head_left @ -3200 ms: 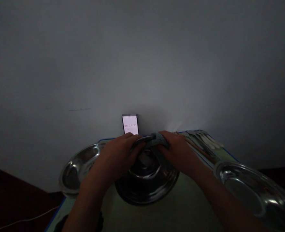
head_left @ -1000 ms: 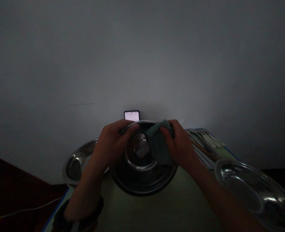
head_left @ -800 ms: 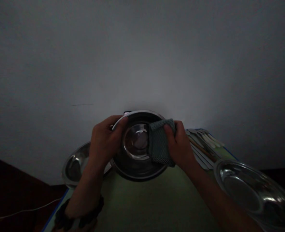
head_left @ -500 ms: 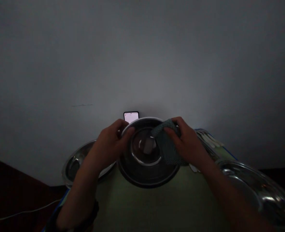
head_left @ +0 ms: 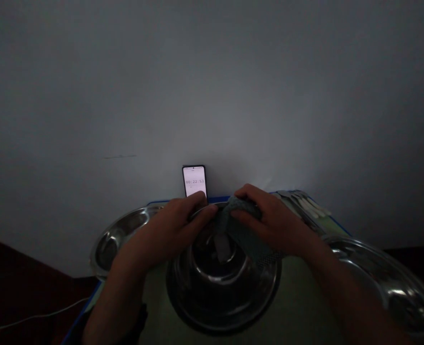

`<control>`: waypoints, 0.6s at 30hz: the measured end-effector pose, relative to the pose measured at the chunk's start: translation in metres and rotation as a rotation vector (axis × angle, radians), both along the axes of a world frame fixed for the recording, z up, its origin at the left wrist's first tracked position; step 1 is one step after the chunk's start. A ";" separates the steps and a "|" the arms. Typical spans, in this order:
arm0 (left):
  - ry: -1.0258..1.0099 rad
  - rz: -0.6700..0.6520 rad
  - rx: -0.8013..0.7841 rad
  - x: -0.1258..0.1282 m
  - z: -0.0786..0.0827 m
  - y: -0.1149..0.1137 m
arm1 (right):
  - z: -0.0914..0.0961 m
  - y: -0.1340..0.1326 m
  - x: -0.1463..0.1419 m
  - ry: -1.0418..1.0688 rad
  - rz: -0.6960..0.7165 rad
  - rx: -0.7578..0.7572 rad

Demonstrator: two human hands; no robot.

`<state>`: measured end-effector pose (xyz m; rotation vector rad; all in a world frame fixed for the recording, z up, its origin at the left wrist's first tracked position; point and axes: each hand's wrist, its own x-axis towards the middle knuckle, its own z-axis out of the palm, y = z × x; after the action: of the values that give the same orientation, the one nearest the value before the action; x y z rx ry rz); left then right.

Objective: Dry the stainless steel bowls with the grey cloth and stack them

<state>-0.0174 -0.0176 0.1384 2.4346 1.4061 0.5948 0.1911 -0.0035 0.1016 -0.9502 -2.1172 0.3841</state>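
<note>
A shiny metal bowl (head_left: 222, 306) is tilted with its inside toward me, over the middle of the table. My left hand (head_left: 177, 225) grips its far rim on the left, thumb inside and fingers behind. My right hand (head_left: 269, 218) is closed on a grey-green cloth (head_left: 249, 237), which is folded over the far rim right of my left hand. The cloth's lower part hangs against the bowl's inner wall. My right fingertips behind the rim are partly hidden.
A phone (head_left: 194, 179) showing a timer leans on the wall behind the bowl. One metal basin (head_left: 106, 249) stands at left, another (head_left: 406, 287) at right. Several pale-handled utensils (head_left: 312, 206) lie at the back right of the green tabletop (head_left: 301, 297). A cable (head_left: 35, 316) runs at lower left.
The bowl has come down and nearer to me, uncovering more of the phone. Both hands have moved closer together along the rim, the cloth shifting left with my right hand.
</note>
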 end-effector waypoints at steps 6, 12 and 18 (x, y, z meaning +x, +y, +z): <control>-0.044 -0.032 -0.029 0.000 0.000 0.002 | 0.000 -0.001 -0.004 0.034 -0.008 -0.051; -0.285 -0.018 -0.101 0.000 -0.005 0.009 | -0.002 0.001 -0.005 0.129 -0.048 -0.083; -0.581 0.133 -0.003 -0.003 -0.007 0.012 | -0.003 0.005 0.000 0.320 -0.199 -0.113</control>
<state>-0.0205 -0.0058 0.1318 1.9341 1.3054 1.2070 0.1909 0.0018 0.0986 -1.0760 -1.7112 0.5206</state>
